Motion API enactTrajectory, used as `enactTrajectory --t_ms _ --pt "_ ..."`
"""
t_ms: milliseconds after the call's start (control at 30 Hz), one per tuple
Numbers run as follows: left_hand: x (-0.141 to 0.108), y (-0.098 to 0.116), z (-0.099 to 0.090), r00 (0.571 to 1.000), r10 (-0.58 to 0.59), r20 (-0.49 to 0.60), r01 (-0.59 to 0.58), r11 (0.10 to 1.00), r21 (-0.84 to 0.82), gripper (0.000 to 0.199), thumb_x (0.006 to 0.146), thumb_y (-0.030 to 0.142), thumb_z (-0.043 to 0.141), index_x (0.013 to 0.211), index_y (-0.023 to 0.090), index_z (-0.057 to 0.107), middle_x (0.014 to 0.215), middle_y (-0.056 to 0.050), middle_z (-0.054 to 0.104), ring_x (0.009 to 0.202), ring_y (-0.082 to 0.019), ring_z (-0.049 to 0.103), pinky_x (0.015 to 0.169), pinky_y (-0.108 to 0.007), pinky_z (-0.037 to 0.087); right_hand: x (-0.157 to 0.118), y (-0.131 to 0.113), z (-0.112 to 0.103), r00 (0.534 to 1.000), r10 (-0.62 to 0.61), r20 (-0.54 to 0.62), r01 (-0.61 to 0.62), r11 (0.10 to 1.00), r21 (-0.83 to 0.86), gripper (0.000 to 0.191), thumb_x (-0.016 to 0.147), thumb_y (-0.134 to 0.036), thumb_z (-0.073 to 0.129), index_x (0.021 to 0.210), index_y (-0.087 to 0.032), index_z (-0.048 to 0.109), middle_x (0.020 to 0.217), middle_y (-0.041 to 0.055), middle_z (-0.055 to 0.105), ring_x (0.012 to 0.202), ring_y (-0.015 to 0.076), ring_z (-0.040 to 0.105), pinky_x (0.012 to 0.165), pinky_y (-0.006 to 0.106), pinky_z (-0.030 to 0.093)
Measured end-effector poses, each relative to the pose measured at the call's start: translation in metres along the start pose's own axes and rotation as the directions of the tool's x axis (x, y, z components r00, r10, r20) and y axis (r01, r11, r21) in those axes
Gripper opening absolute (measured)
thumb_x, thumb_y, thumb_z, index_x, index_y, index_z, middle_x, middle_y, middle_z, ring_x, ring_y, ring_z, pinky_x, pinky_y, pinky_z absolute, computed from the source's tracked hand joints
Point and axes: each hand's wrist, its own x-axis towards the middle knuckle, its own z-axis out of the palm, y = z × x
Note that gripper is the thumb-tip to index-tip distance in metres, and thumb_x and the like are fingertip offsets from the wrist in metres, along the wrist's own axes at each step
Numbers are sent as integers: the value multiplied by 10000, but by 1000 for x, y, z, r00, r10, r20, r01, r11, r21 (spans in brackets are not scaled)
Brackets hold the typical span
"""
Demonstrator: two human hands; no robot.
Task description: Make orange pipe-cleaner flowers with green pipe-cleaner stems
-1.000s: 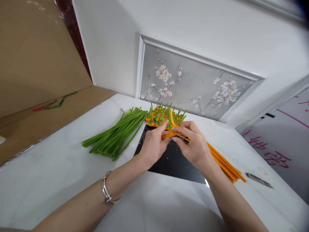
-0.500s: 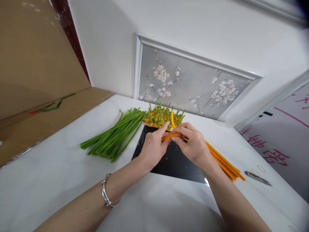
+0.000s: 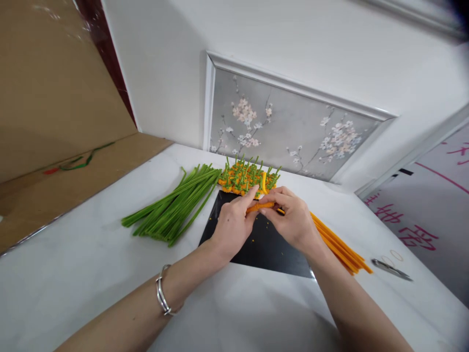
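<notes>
Both of my hands meet above a black board (image 3: pixel 271 252), pinching an orange pipe cleaner (image 3: pixel 255 208) wound into a short, thick, carrot-like roll. My left hand (image 3: pixel 231 222), with a silver bangle at its wrist, has its thumb and fingers closed on the roll's left end. Its index finger points forward along the top. My right hand (image 3: pixel 293 215) pinches the other end between thumb and fingertips. A loose yellow-orange end (image 3: pixel 264 183) curves up beyond the fingers. Behind the board sit several small orange pieces with green tops (image 3: pixel 242 178).
A bundle of green pipe cleaners (image 3: pixel 178 205) lies left of the board. Straight orange pipe cleaners (image 3: pixel 342 244) lie to the right, partly behind my right forearm. Farther right is a slim metal tool (image 3: pixel 392 269) beside pale rings. Cardboard (image 3: pixel 73 171) borders the white table (image 3: pixel 91 274).
The loose yellow-orange end has shifted slightly right and curves differently. My hands keep their pinch on the roll in nearly the same place.
</notes>
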Motion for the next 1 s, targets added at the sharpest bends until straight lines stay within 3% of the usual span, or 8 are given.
enactTrajectory --t_ms 167,267,367,500,567,700,833,1000 --pt "0 -3 2 999 32 -17 -32 998 46 526 802 41 582 1307 173 519 1085 -111 709 941 -231 690 822 -360 549 -1 0 5 997 61 -41 -60 998 23 145 729 -129 632 820 -211 712 870 25 599 720 143 594 669 288 506" --pt "1 0 0 999 19 32 -18 1000 -8 542 810 62 572 1330 195 496 1079 -92 714 945 -218 691 837 -346 545 -1 3 3 997 80 -20 -80 997 -15 138 736 -146 631 834 -213 704 882 28 615 697 139 593 661 291 505" --pt "4 3 -5 993 37 108 -30 998 -59 551 805 131 601 1338 209 488 1141 -81 691 1005 -213 670 880 -331 528 -1 7 -6 994 80 80 -78 997 -24 218 746 -167 634 955 -213 675 902 33 634 693 141 602 663 294 510" --pt "6 2 -8 989 57 138 -59 998 9 440 828 286 607 1262 217 575 1127 -80 693 1001 -232 655 888 -361 513 -2 8 -24 964 31 264 -42 999 33 349 786 -126 570 1123 -210 598 987 51 654 797 155 634 720 292 515" --pt "6 0 -8 990 45 135 -51 998 44 381 846 335 585 1212 235 621 1047 -74 717 933 -225 668 843 -354 522 -1 8 -29 962 -6 274 21 998 -51 338 786 -76 529 1077 -220 622 981 45 653 810 154 627 730 289 502" --pt "6 -2 -8 989 30 146 -25 999 -32 371 827 362 611 1179 248 647 1031 -53 728 894 -205 677 822 -320 522 6 20 -28 984 -71 166 108 968 -228 269 789 -61 521 922 -221 691 868 33 618 758 152 596 704 283 479" --pt "10 1 -12 974 33 223 4 986 -165 236 847 315 582 1021 223 712 937 -24 739 799 -169 677 736 -260 526 12 37 -23 989 -115 90 135 958 -254 187 832 -132 535 872 -209 701 973 65 596 905 179 591 796 313 472" --pt "15 3 -17 976 49 213 -18 989 -148 170 856 258 547 894 183 695 797 -11 713 681 -136 637 640 -220 507 8 34 -19 945 28 326 79 948 -309 222 911 -183 470 747 -207 619 632 -20 573 597 125 564 587 235 406"
